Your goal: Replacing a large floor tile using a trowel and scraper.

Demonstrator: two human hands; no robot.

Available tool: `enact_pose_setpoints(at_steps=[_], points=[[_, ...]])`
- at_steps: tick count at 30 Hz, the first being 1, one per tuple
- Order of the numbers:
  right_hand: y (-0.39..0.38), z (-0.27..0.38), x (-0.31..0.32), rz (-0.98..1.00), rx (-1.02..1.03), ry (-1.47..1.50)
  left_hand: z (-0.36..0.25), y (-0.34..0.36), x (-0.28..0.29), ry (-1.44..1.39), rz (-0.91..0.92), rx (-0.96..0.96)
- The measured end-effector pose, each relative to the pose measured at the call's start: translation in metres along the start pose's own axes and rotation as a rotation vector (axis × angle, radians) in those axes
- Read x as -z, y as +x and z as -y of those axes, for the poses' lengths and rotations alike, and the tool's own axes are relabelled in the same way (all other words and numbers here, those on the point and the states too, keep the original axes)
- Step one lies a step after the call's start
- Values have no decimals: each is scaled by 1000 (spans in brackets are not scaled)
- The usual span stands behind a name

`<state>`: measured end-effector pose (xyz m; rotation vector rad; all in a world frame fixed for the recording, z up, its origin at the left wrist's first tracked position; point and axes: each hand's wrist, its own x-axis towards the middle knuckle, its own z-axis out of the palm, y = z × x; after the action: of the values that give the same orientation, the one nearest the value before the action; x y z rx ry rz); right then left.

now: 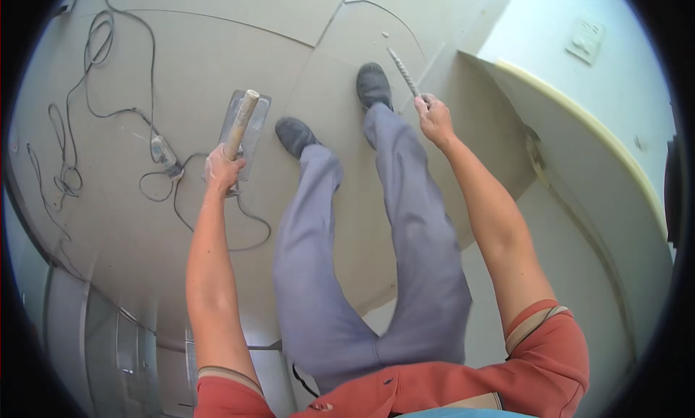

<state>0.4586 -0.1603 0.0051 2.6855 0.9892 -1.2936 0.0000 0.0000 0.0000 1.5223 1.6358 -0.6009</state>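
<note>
My left hand [224, 167] is closed around the lower part of a plastering trowel's pale wooden handle [242, 121]. Behind the handle shows the trowel's flat, rectangular grey metal blade [255, 139]. White residue marks these fingers. Out to the right, my right hand [434, 118] grips the near end of a narrow, pointed, whitish tool [404, 72] with a rough, ridged surface. Its tip points up and to the left, and its exact kind cannot be made out. Both hands are held apart, on either side of my legs, above the floor.
A long dark cord [88, 77] lies in loops across the floor at left, joined to a small grey-white device [165, 154]. My dark shoes [373, 85] stand between the hands. At right, a curved pale-yellow edge [579, 117] runs along a white wall with a socket plate [586, 41].
</note>
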Motion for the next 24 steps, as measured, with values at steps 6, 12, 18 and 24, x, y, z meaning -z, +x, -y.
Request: enact_pose_setpoints(at_steps=[6,12,18,24], points=[[116,-23,-48,-226,81,68,-16,53,-21,-117,0,-58],[193,-48,-57,-523,317,-43,-46,92,-24,-169,141,-83],[194,-62,-57,-596,234,17,-98,73,-25,-386,319,-215],[151,21,-48,-788,713,61,-174,67,-14,-413,343,-262]])
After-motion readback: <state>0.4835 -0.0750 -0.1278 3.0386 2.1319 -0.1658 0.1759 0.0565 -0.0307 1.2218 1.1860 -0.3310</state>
